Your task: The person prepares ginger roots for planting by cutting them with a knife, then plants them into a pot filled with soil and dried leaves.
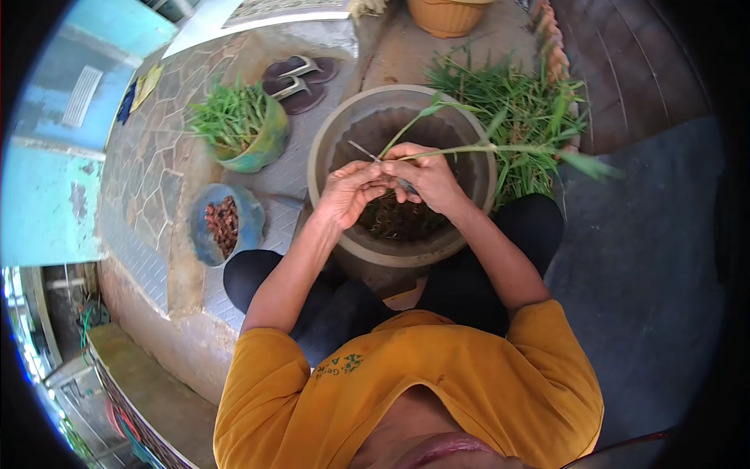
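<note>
Both hands meet above a large grey-brown pot (486, 176) with dark soil and roots (394, 219) in its bottom. My left hand (353, 192) is closed, thumb and fingers pinching the base end of a green plant cutting (512, 148). Beside it, my right hand (430, 181) has its fingers curled round the same cutting, whose leafy stems stretch up and out to the right. A thin pale tip pokes out past the left fingertips. Something small and dark shows under the right fingers, too hidden to name.
A pile of cut green plants (519, 117) lies right of the pot. To the left stand a green pot of shoots (254, 152) and a blue container (254, 219) holding reddish-brown chunks (223, 225). Dark sandals (301, 94) and an orange pot (445, 17) are farther back.
</note>
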Demonstrator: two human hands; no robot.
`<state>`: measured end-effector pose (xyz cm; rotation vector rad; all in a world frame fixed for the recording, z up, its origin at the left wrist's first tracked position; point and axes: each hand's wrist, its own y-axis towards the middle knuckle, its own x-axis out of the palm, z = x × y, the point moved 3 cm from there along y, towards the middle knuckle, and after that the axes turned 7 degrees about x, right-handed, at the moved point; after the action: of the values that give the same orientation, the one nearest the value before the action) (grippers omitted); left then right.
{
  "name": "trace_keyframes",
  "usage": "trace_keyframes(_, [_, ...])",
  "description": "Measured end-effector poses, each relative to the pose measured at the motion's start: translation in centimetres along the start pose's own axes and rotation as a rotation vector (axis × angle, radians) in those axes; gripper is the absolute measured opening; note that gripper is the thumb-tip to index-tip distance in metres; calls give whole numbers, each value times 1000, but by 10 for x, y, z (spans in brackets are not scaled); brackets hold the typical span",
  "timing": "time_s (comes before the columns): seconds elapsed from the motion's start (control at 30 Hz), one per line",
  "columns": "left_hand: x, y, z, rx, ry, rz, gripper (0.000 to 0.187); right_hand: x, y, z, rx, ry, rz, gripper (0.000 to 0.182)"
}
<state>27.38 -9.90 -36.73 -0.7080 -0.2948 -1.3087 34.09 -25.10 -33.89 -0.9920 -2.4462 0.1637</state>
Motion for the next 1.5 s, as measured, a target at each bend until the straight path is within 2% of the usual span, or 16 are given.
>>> trace_keyframes(0.23, [-24,7,11,39,13,86,14,-16,-16,-41,43,-249,22,18])
trace_keyframes(0.3, [-32,7,17,64,-65,141,20,-39,-31,-72,55,-120,100,24])
trace_keyframes(0.33, [-36,7,20,82,-110,159,21,-67,-32,-82,-137,-153,191,23])
trace_keyframes(0.37, [-42,6,25,100,-152,175,22,-111,-26,-77,-236,406,120,24])
trace_keyframes(0.4, [-47,5,29,146,-155,205,22,-134,-28,-84,-424,598,397,30])
trace_keyframes(0.47, [-56,5,40,230,-159,252,23,-200,-32,-74,-457,798,530,35])
trace_keyframes(0.5, [-62,4,50,261,-147,335,23,-202,-34,-67,-433,929,458,35])
trace_keyframes(0.57, [-73,7,71,311,-118,488,23,-174,-27,-65,-307,788,544,37])
trace_keyframes(0.67, [-113,22,129,417,-59,549,17,-140,-17,-62,-217,639,303,37])
trace_keyframes(0.77, [-154,38,186,574,124,690,11,-121,-12,-66,-220,555,297,37])
trace_keyframes(0.97, [-229,49,199,682,201,928,6,-122,-8,-64,-204,462,359,36])
trace_keyframes(1.17, [-281,40,210,652,519,964,22,-111,-2,-61,-181,375,362,38])
trace_keyframes(1.2, [-275,36,205,597,673,1110,23,-107,-1,-61,-170,356,372,39])
trace_keyframes(1.3, [-254,34,209,431,1774,1294,42,-104,3,-59,-119,369,396,38])
trace_keyframes(1.43, [-157,59,164,514,1080,429,55,-95,3,-66,-146,315,478,35])
trace_keyframes(1.5, [-54,59,93,310,1113,108,30,-69,-7,-79,-127,381,539,30])
